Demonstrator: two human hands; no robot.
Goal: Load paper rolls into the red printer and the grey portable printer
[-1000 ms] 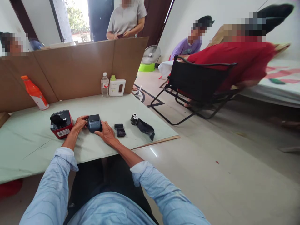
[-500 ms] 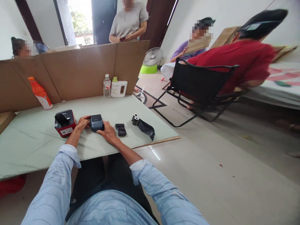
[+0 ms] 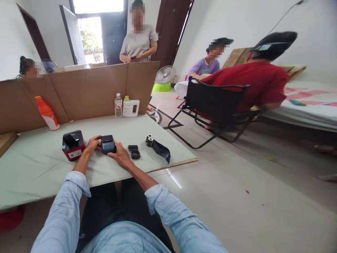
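Observation:
A small dark blue portable printer (image 3: 107, 145) with a black lid rests on the table between my hands. My left hand (image 3: 92, 144) grips its left side, fingers curled against the edge. From the right, my right hand (image 3: 120, 154) holds the opposite side, its thumb near the front corner. Left of my left hand stands a red and black box-shaped device (image 3: 73, 144) with a dark flap on top and a white label. Two short black rolls (image 3: 134, 151) lie just right of my right hand. Farther right are rolls of black ribbon (image 3: 160, 150), one strip unrolled.
An orange bottle (image 3: 47, 113), a clear water bottle (image 3: 118, 106) and a white jug (image 3: 131, 108) stand along a cardboard screen (image 3: 94, 80). The table's (image 3: 105, 175) right edge ends beside a black folding chair (image 3: 216, 95), where a person in red sits. Other people are beyond.
The head view has tilted up slightly, so the scene sits lower. Both hands stay on the printer. The person in purple has lowered the brown sheet.

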